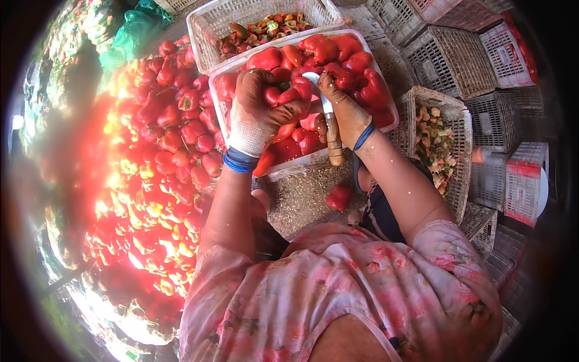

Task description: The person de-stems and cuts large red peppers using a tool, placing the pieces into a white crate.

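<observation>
Both hands wear stained knit work gloves with blue bands at the wrists. My left hand [260, 113] grips a red bell pepper [289, 92] over a crate. My right hand [346, 111] holds a knife with a curved blade [322, 92] and a wooden handle, which points down towards me; the blade tip is beside the pepper. Below the hands stands a pale plastic crate [392, 118] full of red peppers, some cut open. Whether the blade touches the held pepper, I cannot tell.
A large pile of red peppers [181, 135] lies at left. Beyond the full crate, a white basket [199, 43] holds pepper scraps. At right, another basket [466, 149] holds cores, near stacked crates [457, 59]. One red pepper [339, 197] lies on the floor between the feet.
</observation>
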The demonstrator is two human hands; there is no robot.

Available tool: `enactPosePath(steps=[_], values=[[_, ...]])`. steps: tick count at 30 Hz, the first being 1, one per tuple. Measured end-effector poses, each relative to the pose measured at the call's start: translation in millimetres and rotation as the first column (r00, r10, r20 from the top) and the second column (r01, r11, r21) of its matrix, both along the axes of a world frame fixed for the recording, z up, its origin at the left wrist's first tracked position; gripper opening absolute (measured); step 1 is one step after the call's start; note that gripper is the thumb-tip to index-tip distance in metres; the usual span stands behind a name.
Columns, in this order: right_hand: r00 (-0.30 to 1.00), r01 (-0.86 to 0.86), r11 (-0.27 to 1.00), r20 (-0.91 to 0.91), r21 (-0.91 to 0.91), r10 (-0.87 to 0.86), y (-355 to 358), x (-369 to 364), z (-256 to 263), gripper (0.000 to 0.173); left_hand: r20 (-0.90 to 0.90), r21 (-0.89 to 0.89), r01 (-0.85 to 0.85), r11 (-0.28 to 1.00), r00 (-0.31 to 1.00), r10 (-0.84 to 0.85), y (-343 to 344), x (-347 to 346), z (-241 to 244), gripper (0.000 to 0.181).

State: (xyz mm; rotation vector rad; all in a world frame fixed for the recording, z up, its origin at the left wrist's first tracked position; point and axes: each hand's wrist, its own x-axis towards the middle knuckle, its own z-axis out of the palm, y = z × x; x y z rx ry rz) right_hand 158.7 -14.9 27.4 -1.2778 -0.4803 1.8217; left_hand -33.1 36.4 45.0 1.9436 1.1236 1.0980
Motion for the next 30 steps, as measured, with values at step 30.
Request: enactPosePath(steps=[30], values=[[0.836, -0.268, 0.934, 0.539, 0.236, 0.104, 10.1, 15.3, -7.4, 0.034, 0.522, -0.648, 0.487, 0.586, 0.844, -0.125, -3.1, -28.4, 18.2, 0.049]])
